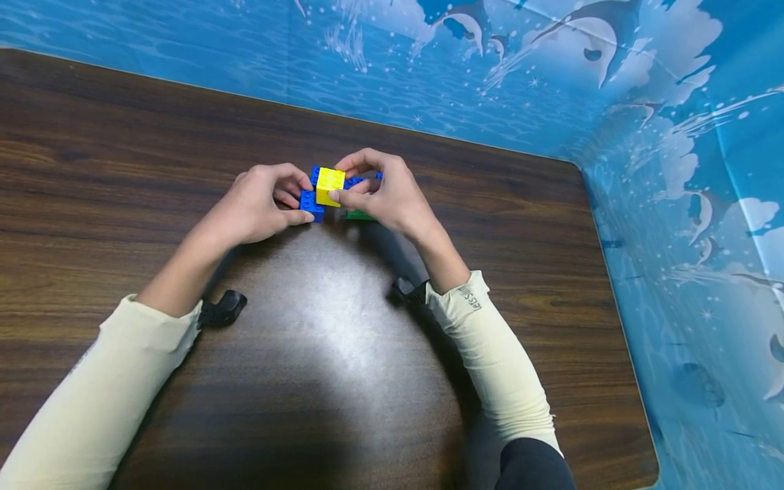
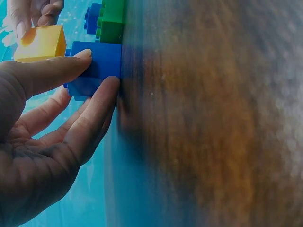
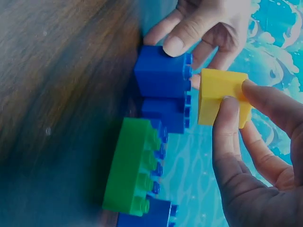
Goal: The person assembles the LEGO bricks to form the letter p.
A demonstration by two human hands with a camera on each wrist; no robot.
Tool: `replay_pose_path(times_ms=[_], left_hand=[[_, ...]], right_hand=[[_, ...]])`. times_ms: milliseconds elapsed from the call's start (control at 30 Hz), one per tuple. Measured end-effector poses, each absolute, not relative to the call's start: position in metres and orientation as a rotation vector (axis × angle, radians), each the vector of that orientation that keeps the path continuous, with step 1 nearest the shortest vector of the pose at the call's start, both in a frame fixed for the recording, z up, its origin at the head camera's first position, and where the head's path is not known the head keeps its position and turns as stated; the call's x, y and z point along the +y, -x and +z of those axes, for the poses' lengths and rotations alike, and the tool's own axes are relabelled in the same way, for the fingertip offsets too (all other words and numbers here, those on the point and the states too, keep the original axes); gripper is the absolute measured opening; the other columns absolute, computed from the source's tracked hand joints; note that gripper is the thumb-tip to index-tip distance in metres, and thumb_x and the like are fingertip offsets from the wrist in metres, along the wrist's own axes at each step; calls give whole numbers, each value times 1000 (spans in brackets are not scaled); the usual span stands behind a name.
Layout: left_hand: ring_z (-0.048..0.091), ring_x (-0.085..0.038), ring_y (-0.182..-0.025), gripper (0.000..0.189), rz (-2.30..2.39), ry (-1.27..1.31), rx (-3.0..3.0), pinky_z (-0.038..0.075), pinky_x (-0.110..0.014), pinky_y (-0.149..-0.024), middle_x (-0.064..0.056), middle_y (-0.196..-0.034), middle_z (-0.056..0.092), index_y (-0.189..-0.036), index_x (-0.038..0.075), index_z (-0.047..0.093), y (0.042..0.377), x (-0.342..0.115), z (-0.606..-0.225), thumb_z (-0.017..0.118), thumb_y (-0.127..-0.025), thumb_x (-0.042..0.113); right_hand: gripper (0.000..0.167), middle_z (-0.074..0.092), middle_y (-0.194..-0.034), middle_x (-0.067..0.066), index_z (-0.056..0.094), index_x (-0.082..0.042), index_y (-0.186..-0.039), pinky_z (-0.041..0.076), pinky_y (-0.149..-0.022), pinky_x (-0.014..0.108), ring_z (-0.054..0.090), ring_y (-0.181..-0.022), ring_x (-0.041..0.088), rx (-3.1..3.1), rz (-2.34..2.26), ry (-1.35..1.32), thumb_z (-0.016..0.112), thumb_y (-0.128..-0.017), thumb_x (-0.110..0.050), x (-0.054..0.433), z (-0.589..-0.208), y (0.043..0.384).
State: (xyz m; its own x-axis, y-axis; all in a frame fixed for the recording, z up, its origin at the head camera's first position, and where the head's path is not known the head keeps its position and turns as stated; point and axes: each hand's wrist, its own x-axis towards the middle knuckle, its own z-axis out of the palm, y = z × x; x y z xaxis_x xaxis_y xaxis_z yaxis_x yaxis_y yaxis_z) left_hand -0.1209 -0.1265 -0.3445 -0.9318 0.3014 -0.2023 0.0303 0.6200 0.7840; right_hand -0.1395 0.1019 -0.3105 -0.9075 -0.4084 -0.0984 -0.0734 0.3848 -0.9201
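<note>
My right hand [image 1: 392, 190] pinches a yellow toy brick [image 1: 331, 186] between thumb and fingers, just above the studs of the blue bricks. In the right wrist view a gap shows between the yellow brick [image 3: 220, 97] and the studded side of the blue brick [image 3: 161, 71]. My left hand [image 1: 260, 204] holds that blue brick [image 1: 311, 205] at its sides, thumb on the near face, low at the table. A green brick [image 3: 128, 165] lies beside more blue bricks [image 3: 165, 114], and in the head view my right hand partly hides it.
The dark wood table [image 1: 343, 327] extends around the hands. A blue backdrop [image 1: 380, 61] with dolphins rises behind its far edge and along the right. Each wrist carries a small black camera [image 1: 225, 309] on a strap.
</note>
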Motion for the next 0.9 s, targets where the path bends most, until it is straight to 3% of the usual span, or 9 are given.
replay_pose_path(times_ms=[300,533,900], left_hand=[[70,-41,-116,50,1228,-254,2493,59,-53,-103,-26,-132,62,-139,-2,58,124,-127,-346,81,-96,11],[67,-42,-119,52,1220,-246,2470,56,-54,-106,-26,-134,61,-141,-3,56,125,-128,-346,81,-97,11],[66,-41,-120,54,1203,-242,2456,55,-55,-107,-26,-134,61,-144,-3,56,126,-129,-345,80,-97,9]], right_hand=[[34,70,-118,12,71,-3,-123,64,-89,52,75,-87,24,2270,-1546,393,84,-92,-3,91,-315,140],[34,71,-116,10,72,-5,-122,65,-80,38,74,-85,22,2272,-1533,400,85,-91,-2,90,-319,140],[33,73,-111,11,72,-3,-121,64,-88,53,73,-81,20,2235,-1558,406,84,-91,-1,86,-322,143]])
